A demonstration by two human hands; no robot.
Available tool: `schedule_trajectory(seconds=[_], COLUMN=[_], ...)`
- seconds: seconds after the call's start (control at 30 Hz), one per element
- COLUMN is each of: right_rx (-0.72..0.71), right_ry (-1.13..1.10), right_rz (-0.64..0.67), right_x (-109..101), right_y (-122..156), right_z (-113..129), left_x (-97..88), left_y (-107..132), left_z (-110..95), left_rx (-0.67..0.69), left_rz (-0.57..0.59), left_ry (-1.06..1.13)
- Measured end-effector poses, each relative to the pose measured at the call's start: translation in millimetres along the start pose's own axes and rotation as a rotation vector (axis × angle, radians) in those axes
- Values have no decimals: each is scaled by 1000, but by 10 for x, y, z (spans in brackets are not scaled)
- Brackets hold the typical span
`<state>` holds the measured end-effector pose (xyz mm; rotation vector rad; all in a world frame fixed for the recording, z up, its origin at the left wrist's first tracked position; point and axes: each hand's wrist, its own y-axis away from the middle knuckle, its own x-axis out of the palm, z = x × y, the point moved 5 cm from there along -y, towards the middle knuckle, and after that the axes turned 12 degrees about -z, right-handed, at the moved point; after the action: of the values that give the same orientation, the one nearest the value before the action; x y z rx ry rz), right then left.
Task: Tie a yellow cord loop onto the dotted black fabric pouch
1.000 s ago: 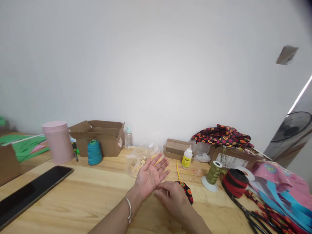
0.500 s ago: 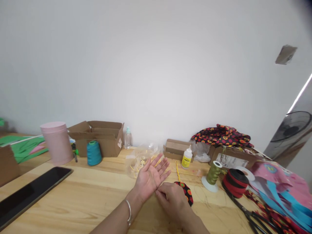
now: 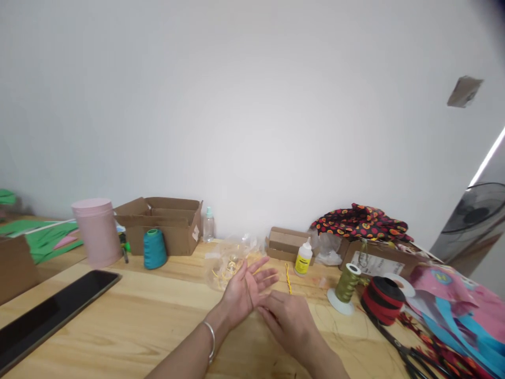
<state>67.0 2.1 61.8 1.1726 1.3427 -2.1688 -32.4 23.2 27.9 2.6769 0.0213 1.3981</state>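
Note:
My left hand (image 3: 244, 288) rests palm up on the wooden table (image 3: 158, 316), fingers spread and open, with a bangle on the wrist. My right hand (image 3: 290, 318) lies palm down just right of it, fingers together and curled toward the left palm; whatever is under them is hidden. A twisted yellow cord (image 3: 288, 277) runs from beneath the right hand toward the back of the table. A clear plastic bag (image 3: 226, 258) with small gold bits lies just beyond my left fingertips.
Behind stand a glue bottle (image 3: 303, 257), an olive thread spool (image 3: 346, 284), a red ribbon roll (image 3: 382, 299), scissors (image 3: 406, 350) and patterned fabric (image 3: 361, 220). To the left are a teal thread cone (image 3: 154, 249), an open cardboard box (image 3: 165, 223), a pink canister (image 3: 97, 230) and a black tablet (image 3: 51, 313).
My right hand has slid over the black patterned fabric piece, which no longer shows. My left fingers have curled in slightly. The view has tilted a little.

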Motion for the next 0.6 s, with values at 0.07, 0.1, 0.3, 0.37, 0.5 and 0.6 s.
schedule_trajectory(seconds=[0.07,0.1,0.3,0.37,0.5,0.6], right_rx=[-21,-33,-52,-59,-78,-81], right_ry=[-13,-13,194,218,162,102], right_rz=[-46,-58,31,71,129,146], right_x=[-63,-83,-114,-145,-229,-266], right_y=[-13,-20,-143,-219,-348,-396], right_z=[-32,-46,-89,-70,-21,-19], left_x=[36,54,146,167,190,173], left_y=[32,51,182,223,266,247], left_z=[80,120,342,398,452,461], left_rx=[-77,-116,-299,-339,-400,-424], left_rz=[34,53,176,198,211,194], left_ry=[-38,-51,-183,-256,-310,-300])
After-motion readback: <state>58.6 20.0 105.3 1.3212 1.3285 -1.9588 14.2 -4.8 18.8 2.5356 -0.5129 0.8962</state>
